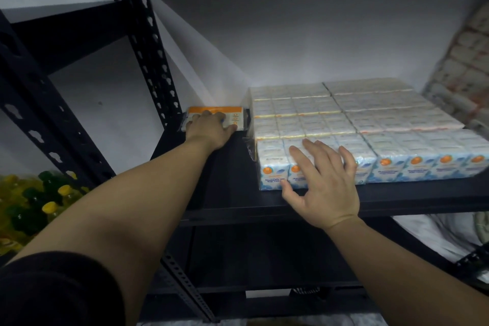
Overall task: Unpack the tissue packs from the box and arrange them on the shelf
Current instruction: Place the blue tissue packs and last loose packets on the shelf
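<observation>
**Both hands on tissue packs at the dark shelf**

The left hand (209, 127) reaches far into the left corner of the shelf (264, 210) and grips an orange-topped tissue pack (215, 114), fingers curled over it; the right hand (324, 182) lies flat with straight, spread fingers on the near left pack of the big block of tissue packs (357, 124); this block fills the right side of the shelf; bottles with yellow caps (50, 206) stand low at the left.

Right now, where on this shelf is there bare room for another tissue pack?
Bare shelf shows in the strip between the left upright and the tissue block, in front of the orange pack that the left hand holds. The right side is crowded: the block runs to the front edge, the right hand resting on it.
</observation>
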